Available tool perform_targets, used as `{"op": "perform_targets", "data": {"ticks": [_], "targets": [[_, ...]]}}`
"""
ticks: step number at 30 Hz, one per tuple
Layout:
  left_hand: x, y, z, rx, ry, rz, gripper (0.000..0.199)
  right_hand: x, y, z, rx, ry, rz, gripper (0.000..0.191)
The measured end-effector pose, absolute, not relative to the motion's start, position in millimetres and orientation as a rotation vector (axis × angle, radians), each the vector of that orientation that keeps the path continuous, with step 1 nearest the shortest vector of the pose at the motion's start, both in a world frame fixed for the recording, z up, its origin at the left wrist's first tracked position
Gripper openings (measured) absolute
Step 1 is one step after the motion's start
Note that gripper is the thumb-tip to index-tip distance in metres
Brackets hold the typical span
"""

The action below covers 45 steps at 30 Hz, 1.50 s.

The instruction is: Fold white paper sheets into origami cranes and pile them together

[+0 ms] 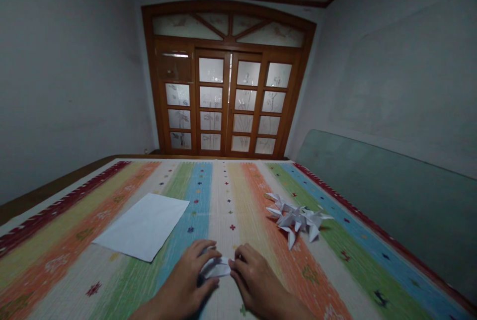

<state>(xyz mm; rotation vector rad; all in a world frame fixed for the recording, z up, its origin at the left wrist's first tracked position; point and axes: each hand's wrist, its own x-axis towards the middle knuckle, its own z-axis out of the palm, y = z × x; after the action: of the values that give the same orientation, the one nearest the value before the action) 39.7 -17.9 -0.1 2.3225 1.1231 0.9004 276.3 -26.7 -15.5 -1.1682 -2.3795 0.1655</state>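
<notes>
My left hand (184, 280) and my right hand (257, 280) rest low on a striped woven mat (231, 196), close together. Between them lies a small folded piece of white paper (216, 269), pinched from both sides, and my fingers hide its ends. Further up to the left, a flat sheet of white paper (143, 225) lies on the mat, out of reach of my fingers. To the right stands a cluster of white folded-paper spiky shapes (298, 219), apart from both hands.
The mat covers a wide surface with a wooden edge (48, 191) along the left. A pale green panel (372, 205) leans against the right wall. Glazed wooden double doors (223, 101) stand beyond the far end.
</notes>
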Motion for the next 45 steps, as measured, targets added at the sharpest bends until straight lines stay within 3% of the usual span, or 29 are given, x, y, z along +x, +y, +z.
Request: {"op": "perform_targets", "data": {"ticks": [5, 17, 24, 33, 39, 45], "targets": [[39.8, -17.1, -4.3, 2.484, 1.076, 0.758, 0.031, 276.4, -27.8, -13.7, -1.181, -2.365, 0.213, 0.017], [38.6, -17.8, 5.9, 2.502, 1.008, 0.751, 0.041, 276.9, -29.4, -7.8, -1.189, -2.373, 0.278, 0.029], [40.7, -20.6, 8.1, 2.563, 0.988, 0.826, 0.021, 277.7, -29.1, -4.3, -1.158, -2.366, 0.308, 0.034], [42.1, -20.8, 8.1, 2.614, 1.003, 0.792, 0.016, 278.0, -26.8, -18.1, -1.1, -2.318, 0.225, 0.017], [41.9, -21.3, 4.5, 2.557, 1.067, 0.779, 0.021, 278.2, -24.0, -18.8, -1.072, -2.258, 0.256, 0.014], [43.5, -21.6, 3.1, 2.57, 1.104, 0.8, 0.012, 278.6, -24.4, -18.6, -1.079, -2.26, 0.276, 0.014]]}}
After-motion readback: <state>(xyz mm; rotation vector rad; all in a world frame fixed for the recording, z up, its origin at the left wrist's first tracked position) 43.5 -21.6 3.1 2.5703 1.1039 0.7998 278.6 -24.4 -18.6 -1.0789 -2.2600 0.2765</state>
